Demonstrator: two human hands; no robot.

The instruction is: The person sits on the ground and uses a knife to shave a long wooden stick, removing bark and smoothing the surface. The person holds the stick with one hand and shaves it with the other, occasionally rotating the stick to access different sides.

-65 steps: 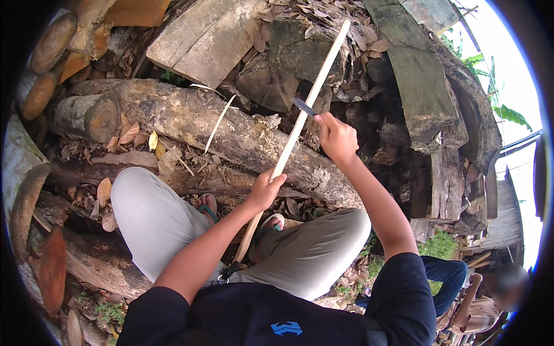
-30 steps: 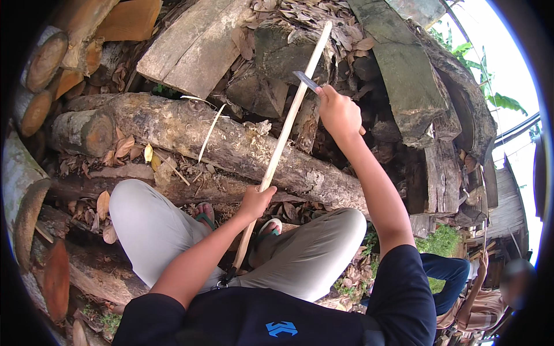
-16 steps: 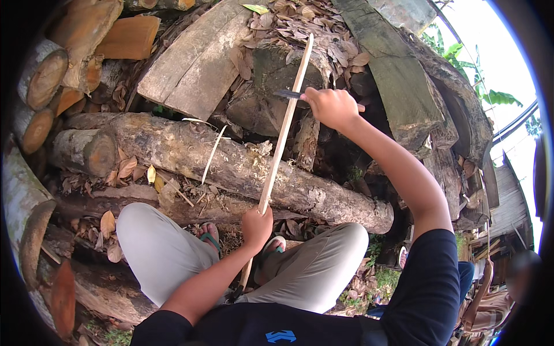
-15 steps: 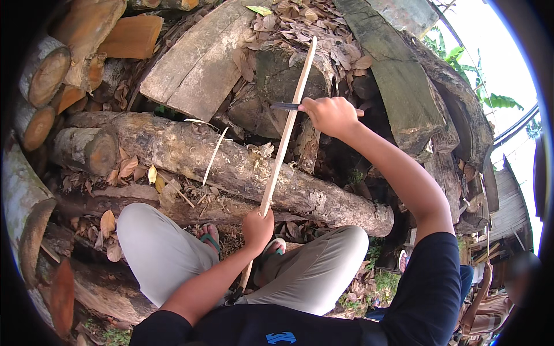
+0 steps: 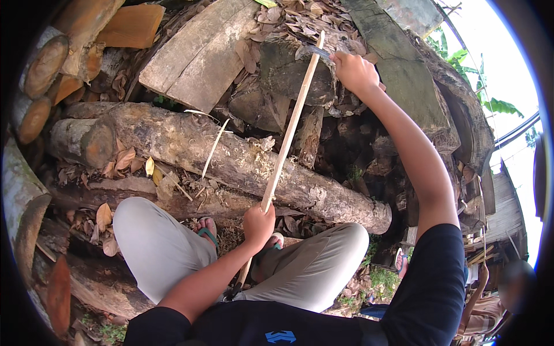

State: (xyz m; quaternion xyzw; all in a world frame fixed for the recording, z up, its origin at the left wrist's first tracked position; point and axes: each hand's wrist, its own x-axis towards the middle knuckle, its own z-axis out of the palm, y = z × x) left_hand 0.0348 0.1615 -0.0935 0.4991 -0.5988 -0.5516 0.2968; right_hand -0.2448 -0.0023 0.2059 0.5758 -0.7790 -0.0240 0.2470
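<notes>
A long pale wooden stick (image 5: 292,124) slants away from my lap, over a log and up to the leaf pile. Near its lower part, my left hand (image 5: 258,226) is closed around it, and the butt end passes down between my legs. My right hand (image 5: 355,72) is closed on the handle of a knife (image 5: 318,52), most of the handle hidden in my fist. The dark blade crosses the stick close to its far tip and appears to touch it.
A thick bark-covered log (image 5: 190,150) lies crosswise before my knees, scattered with pale shavings (image 5: 216,147). Beyond it are a broad plank (image 5: 199,55), dry leaves (image 5: 300,23) and a mossy slab (image 5: 404,75). Cut logs (image 5: 46,66) stack at left. Another person (image 5: 487,314) is at lower right.
My right hand has moved away from me with the knife, up along the stick to near its far tip. My left hand keeps its hold, and the stick's tip has shifted slightly right.
</notes>
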